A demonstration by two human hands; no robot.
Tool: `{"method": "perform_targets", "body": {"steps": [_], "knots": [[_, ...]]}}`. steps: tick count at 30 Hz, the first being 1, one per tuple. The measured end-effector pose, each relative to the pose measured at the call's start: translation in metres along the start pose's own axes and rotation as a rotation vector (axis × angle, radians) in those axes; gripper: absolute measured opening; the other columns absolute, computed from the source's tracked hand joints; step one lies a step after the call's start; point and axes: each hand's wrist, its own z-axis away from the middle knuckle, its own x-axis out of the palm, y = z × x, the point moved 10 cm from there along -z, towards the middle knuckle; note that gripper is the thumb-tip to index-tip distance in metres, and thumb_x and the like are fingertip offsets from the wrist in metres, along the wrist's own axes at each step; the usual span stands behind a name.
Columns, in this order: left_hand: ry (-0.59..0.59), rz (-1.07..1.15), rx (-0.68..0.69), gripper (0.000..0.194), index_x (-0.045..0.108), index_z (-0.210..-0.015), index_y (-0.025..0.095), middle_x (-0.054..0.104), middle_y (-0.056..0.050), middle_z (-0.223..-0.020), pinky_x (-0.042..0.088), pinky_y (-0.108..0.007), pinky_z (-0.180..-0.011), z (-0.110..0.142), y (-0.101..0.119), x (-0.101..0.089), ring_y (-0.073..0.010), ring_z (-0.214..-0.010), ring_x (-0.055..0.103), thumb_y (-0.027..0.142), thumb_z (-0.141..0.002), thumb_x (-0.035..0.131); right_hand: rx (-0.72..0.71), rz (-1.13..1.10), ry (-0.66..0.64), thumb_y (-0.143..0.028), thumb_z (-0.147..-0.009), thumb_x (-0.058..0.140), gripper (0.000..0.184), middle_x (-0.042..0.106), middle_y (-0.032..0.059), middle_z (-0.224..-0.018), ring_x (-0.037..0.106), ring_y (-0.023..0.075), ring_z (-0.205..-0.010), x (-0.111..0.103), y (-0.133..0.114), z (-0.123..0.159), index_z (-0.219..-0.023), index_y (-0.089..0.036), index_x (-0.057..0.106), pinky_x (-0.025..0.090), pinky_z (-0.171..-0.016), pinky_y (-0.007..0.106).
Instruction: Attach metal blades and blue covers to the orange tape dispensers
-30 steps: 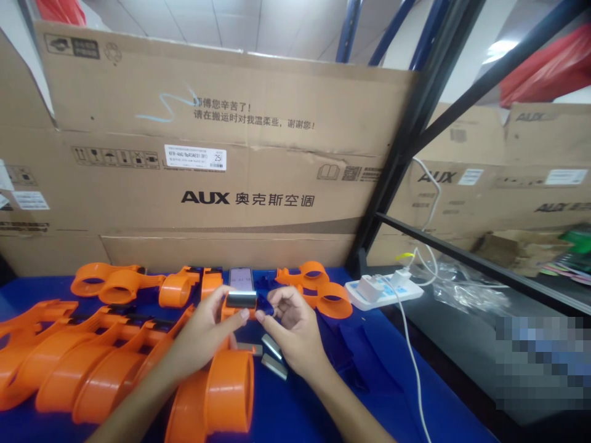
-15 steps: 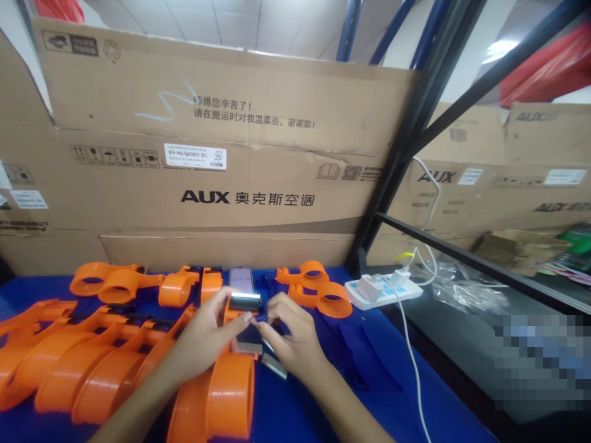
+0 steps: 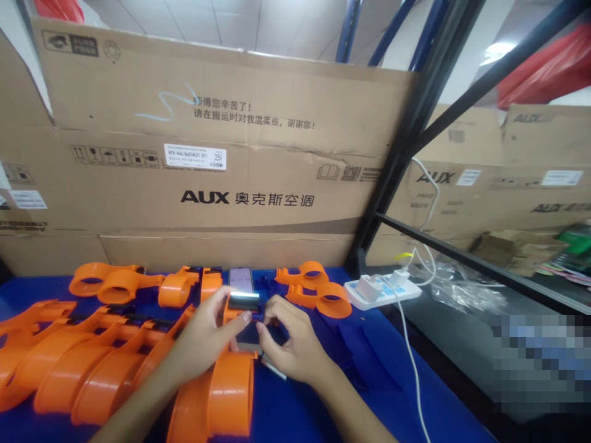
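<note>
at the far left of the blue table (image 3: 295, 418), as i stand watching, a row of orange ring-shaped parts (image 3: 106, 384) leans together. behind them, small orange rings (image 3: 173, 289) line the back edge, before a tall cardboard panel (image 3: 207, 215). next comes the left hand (image 3: 212, 331), its thumb and fingers closed firmly around an orange holder (image 3: 229, 316), which is up off the table near the middle. across the holder lies a dark piece with a bright toothed edge (image 3: 244, 301); just behind is a phone (image 3: 241, 278). below the left hand stands a single large orange ring (image 3: 231, 394).

at the holder's right end sits a small dark blue piece (image 3: 260, 312). a second ago it stuck out to the right, pinched by the right hand (image 3: 293, 344); now it lies close against the holder, so the two seem nearly joined. the right thumb and forefinger sit a narrow gap apart beside it; i cannot tell whether they touch it. metal strips (image 3: 276, 368) lie partly hidden below, and farther right are orange rings (image 3: 335, 299) and a white power strip (image 3: 385, 292).
</note>
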Motion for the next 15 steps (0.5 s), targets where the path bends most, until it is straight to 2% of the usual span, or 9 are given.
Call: {"method": "perform_targets", "body": {"steps": [7,15], "knots": [[0.006,-0.029,0.017,0.038,0.065,-0.114,0.024,0.07,-0.003,-0.09,0.056,-0.035,-0.069,0.0009,0.0032,-0.0005,-0.0229,-0.075,0.071,0.045,-0.083,0.074,0.007,-0.001,-0.002,-0.016,-0.089,0.06,0.013,0.058,0.0022,-0.079,0.055,0.0191,-0.071,0.0005,0.0012,0.0002,-0.083,-0.024,0.052,0.043,-0.064,0.032],[0.028,-0.004,0.028,0.035,0.066,-0.11,0.024,0.071,-0.005,-0.092,0.057,-0.034,-0.068,-0.0002,0.0052,-0.0019,-0.023,-0.077,0.07,0.041,-0.081,0.076,0.014,0.038,0.012,-0.017,-0.09,0.059,0.012,0.057,0.0013,-0.077,0.051,0.0178,-0.067,0.0016,0.0026,0.0013,-0.082,-0.024,0.053,0.04,-0.061,0.031]]}}
